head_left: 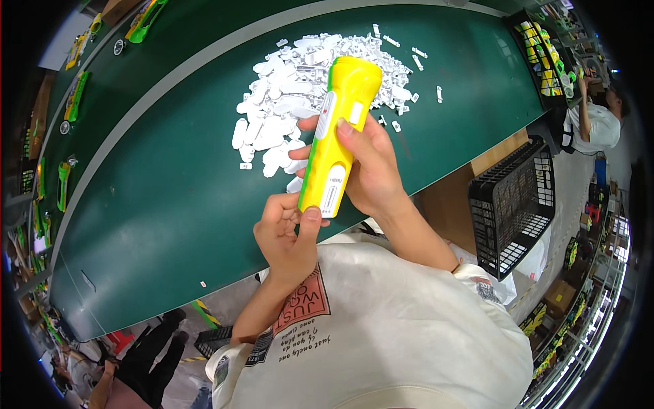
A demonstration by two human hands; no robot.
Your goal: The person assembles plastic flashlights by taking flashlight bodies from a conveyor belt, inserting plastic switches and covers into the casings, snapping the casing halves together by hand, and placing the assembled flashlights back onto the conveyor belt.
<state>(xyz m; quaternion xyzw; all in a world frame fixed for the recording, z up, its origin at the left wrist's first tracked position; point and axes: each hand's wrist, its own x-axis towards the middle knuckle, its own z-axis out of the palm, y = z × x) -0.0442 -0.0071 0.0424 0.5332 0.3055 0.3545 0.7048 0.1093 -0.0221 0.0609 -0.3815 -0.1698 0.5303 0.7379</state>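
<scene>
Both my hands hold a yellow and green flashlight [335,146] above the near side of the green table, its wide head pointing away from me. My right hand [371,163] is wrapped around the middle of the body, thumb beside a white square part on the yellow side. The tail end is pinched by my left hand [289,232], with the thumb at the white end piece. Beyond the flashlight lies a heap of small white plastic parts [289,88], some of them flat ovals, partly hidden behind it.
Black plastic crates stand at the right, one [511,204] beside the table and another [545,58] holding yellow-green flashlights. More flashlights [77,95] lie along the far left strip beyond the grey rail [136,102]. A person [593,119] sits at the far right; another is at the lower left.
</scene>
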